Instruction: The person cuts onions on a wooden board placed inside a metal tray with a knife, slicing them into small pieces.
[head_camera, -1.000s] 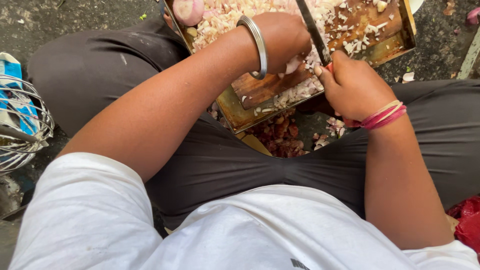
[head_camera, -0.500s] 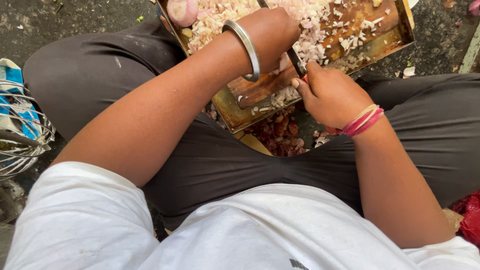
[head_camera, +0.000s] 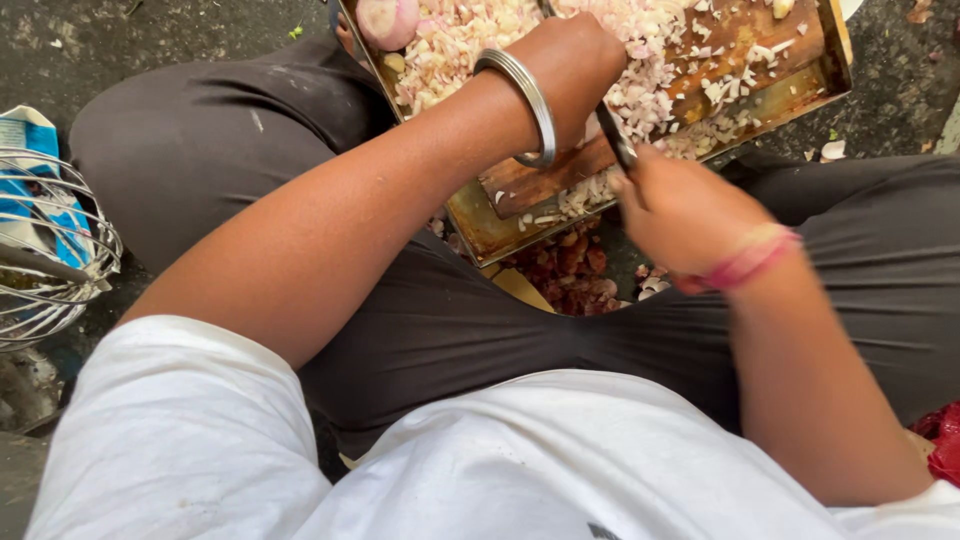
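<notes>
Between right-hand fingers (head_camera: 640, 195), knife (head_camera: 615, 135)

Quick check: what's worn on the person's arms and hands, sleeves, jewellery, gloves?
Both hands are bare, no gloves. The left hand has a wide silver metal bangle at the wrist. The right hand has pink thread bands round the wrist. Short white T-shirt sleeves leave both forearms uncovered.

A white short-sleeved shirt (head_camera: 430, 470) and dark grey trousers (head_camera: 230, 130) are worn. A steel bangle (head_camera: 520, 105) is seen on the left wrist, pink threads (head_camera: 745, 262) on the right.
</notes>
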